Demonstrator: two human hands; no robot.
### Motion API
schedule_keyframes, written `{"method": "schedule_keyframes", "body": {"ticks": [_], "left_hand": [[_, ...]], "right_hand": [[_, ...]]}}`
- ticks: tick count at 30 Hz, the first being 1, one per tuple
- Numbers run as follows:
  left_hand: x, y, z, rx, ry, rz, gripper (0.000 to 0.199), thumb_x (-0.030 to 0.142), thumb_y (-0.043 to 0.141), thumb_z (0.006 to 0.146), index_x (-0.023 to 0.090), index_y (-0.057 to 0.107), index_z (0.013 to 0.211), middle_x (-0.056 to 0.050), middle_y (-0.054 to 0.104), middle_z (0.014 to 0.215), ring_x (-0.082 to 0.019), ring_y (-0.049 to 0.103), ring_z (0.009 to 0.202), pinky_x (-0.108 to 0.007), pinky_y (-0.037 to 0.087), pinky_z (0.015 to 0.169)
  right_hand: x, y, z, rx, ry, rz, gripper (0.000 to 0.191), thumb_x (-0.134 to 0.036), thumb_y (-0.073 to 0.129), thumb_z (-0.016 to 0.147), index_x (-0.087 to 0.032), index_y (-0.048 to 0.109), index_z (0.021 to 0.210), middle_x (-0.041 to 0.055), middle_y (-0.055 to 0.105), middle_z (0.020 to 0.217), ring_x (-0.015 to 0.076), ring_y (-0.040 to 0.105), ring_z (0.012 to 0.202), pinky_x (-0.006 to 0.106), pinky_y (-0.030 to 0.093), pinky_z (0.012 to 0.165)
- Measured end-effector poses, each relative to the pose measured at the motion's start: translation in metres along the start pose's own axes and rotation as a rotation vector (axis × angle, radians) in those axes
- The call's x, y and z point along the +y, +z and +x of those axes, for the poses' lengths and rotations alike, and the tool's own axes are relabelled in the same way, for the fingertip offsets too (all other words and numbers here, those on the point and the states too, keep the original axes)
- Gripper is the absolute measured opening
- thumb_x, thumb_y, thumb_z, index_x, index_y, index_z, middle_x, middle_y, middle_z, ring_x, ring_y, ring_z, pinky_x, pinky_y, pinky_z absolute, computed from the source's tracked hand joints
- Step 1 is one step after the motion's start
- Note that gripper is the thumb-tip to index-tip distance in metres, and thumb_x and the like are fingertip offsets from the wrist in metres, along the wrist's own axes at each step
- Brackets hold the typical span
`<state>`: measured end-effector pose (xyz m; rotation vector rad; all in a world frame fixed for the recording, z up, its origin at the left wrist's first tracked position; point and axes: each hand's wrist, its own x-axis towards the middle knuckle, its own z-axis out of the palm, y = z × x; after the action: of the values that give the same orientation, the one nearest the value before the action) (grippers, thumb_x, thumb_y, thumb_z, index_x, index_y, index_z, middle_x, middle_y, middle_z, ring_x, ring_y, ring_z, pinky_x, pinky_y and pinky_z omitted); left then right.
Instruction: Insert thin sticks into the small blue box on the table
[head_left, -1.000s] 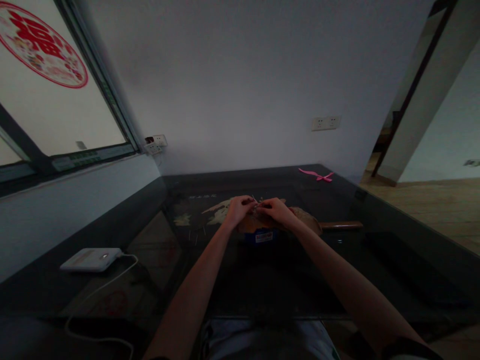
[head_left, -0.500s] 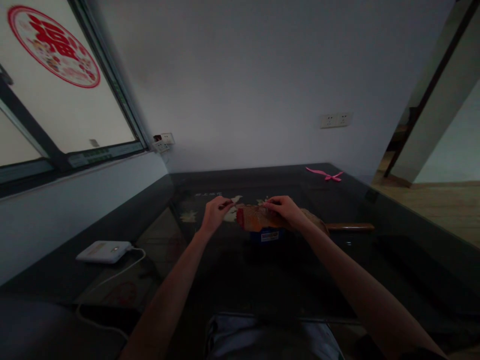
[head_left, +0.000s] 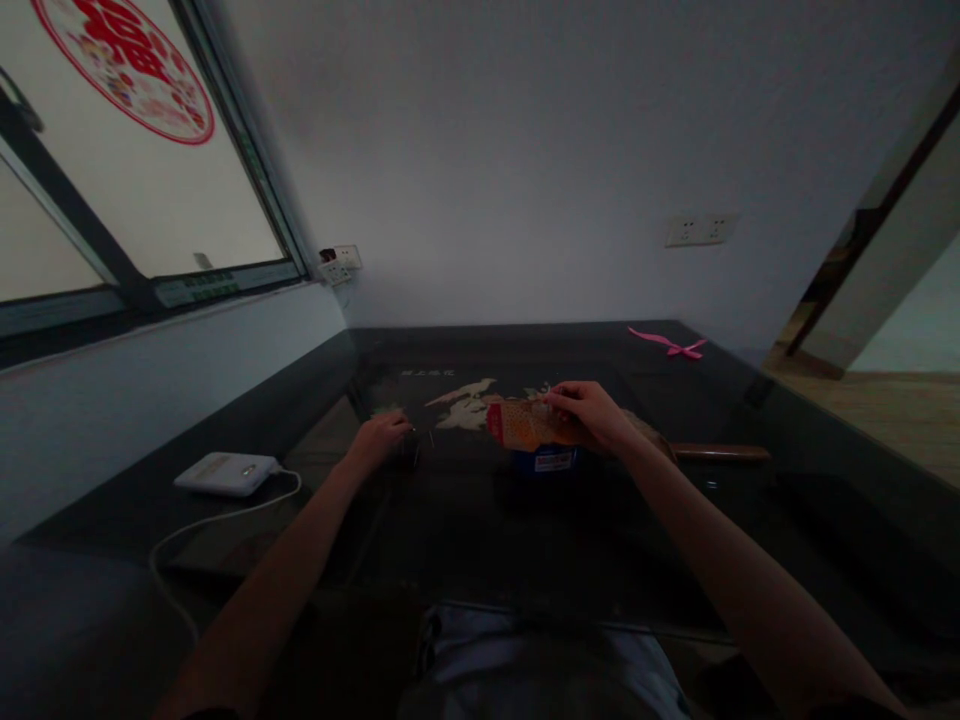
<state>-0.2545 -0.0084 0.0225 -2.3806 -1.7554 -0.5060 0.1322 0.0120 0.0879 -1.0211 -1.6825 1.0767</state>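
An orange-and-tan patterned flat piece with a red left end lies over a blue container that bears a white label. A brown wooden handle sticks out to its right, partly hidden by my forearm. My right hand pinches the far edge of the patterned piece between thumb and fingers. To the left, apart from the piece, my left hand hovers low over the dark tabletop with its fingers drawn together. Whatever it holds is too small and dark to make out.
A white power bank with a cable lies on the left of the glossy black table. At the far right corner is a pink ribbon. A dark flat object rests near the right edge. Wall and window close off the back and left.
My left hand has moved left and slightly down, away from the patterned piece. My right hand stays at the piece's edge. The view has shifted a little.
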Motion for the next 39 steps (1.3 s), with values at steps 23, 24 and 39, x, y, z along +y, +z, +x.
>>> {"method": "schedule_keyframes", "body": {"ticks": [23, 24, 39], "left_hand": [[-0.023, 0.019, -0.003, 0.063, 0.149, -0.054, 0.016, 0.019, 0.046, 0.085, 0.019, 0.060, 0.093, -0.006, 0.063, 0.097, -0.018, 0.058, 0.090, -0.030, 0.046, 0.079], [-0.023, 0.019, -0.004, 0.064, 0.147, -0.053, 0.015, 0.019, 0.046, 0.085, 0.019, 0.059, 0.093, -0.006, 0.062, 0.095, -0.018, 0.058, 0.088, -0.030, 0.046, 0.078], [-0.008, 0.013, -0.003, 0.006, 0.282, 0.119, 0.021, 0.014, 0.044, 0.084, 0.018, 0.063, 0.092, -0.007, 0.063, 0.097, -0.018, 0.057, 0.089, -0.030, 0.044, 0.078]], "right_hand": [[-0.002, 0.001, -0.001, 0.008, -0.013, -0.010, 0.024, -0.038, 0.066, 0.066, -0.015, 0.065, 0.071, -0.0016, 0.057, 0.059, 0.0105, 0.049, 0.052, 0.024, 0.038, 0.051], [-0.002, 0.001, -0.001, 0.011, -0.012, -0.005, 0.024, -0.038, 0.066, 0.066, -0.015, 0.065, 0.071, -0.0017, 0.057, 0.059, 0.0105, 0.048, 0.052, 0.024, 0.038, 0.051], [0.007, 0.000, 0.001, 0.006, -0.059, -0.014, 0.025, -0.040, 0.065, 0.068, -0.015, 0.065, 0.073, -0.0003, 0.059, 0.062, 0.0107, 0.049, 0.054, 0.024, 0.038, 0.052]]}}
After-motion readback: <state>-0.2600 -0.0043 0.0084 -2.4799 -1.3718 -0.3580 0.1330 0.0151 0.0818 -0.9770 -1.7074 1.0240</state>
